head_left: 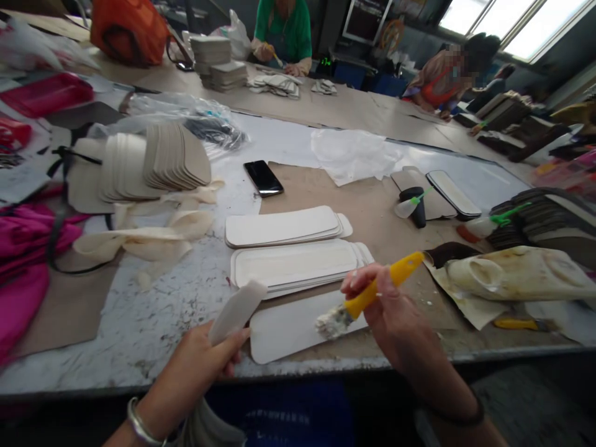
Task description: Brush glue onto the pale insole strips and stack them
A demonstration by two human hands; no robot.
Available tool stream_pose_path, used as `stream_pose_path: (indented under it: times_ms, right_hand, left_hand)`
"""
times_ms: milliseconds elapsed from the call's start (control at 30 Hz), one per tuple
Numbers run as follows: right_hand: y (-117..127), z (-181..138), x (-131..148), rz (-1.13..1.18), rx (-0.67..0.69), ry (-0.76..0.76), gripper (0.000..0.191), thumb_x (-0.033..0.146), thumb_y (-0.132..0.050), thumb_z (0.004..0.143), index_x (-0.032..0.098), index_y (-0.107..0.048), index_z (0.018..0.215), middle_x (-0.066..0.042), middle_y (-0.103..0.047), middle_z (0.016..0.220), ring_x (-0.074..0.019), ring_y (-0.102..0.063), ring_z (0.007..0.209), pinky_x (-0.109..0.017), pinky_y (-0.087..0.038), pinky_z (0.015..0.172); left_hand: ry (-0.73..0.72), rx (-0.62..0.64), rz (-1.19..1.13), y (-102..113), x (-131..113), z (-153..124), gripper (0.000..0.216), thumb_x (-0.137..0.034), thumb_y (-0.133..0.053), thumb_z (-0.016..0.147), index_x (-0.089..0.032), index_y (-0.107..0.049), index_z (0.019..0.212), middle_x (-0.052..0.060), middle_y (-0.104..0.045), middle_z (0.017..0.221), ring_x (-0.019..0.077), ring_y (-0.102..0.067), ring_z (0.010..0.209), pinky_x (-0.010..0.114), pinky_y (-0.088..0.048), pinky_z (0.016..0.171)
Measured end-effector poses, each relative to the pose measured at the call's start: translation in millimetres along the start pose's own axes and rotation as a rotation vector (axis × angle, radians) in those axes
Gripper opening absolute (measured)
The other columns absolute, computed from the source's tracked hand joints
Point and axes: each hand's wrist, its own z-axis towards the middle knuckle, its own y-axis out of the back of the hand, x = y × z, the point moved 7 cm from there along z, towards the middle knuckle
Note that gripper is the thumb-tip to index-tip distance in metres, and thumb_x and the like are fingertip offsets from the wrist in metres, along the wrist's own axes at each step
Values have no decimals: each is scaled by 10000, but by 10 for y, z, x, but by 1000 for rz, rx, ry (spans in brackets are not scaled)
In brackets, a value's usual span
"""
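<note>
One white panel [288, 326], between hands [202, 357] [395, 320], beneath brush [357, 305]

Brown sheet [302, 186] on white table [153, 320]

From where I stand, white paste [331, 324] hides the bristles of the yellow-handled brush [358, 304]. The right hand [393, 310] covers the right end of the pale panel [284, 329] beneath it, while the left hand [200, 360] hides the lower end of a blurred pale strip [238, 310]. Both forearms run off at the bottom edge. Under the table, lettering on something blue [321, 410], perhaps a bin, is too smeared to read. The magenta cloth [21, 273] is cut off leftward, the dark pile [565, 226] rightward. Across the room, the person in green [285, 28] is cut off at about the neck; the head of the person in orange [435, 94] is blurred out.
</note>
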Motion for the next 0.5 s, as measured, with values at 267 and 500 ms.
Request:
stream_pose_path:
  times_ms: [267, 500]
  right_hand:
    - [-584, -306, -636, 217, 78, -160, 434, 611, -397, 873, 200, -527, 820, -1, -516, 806, -112, -542, 633, -248, -485, 584]
    - [-376, -341, -684, -22, -66, -155, 338, 509, -634, 763, 196, -511, 796, 39, -519, 683, -127, -582, 555, -261, -499, 578]
  left_hand:
    - [24, 71, -32, -63, -121, 34, 249, -439, -587, 523, -221, -475, 483, -31, -533, 362, 119, -455, 316, 243, -329, 365]
    - [22, 90, -58, -101, -144, 35, 228, -416, -579, 539, -228, -456, 500, -76, -467, 314, 99, -414, 283, 226, -320, 345]
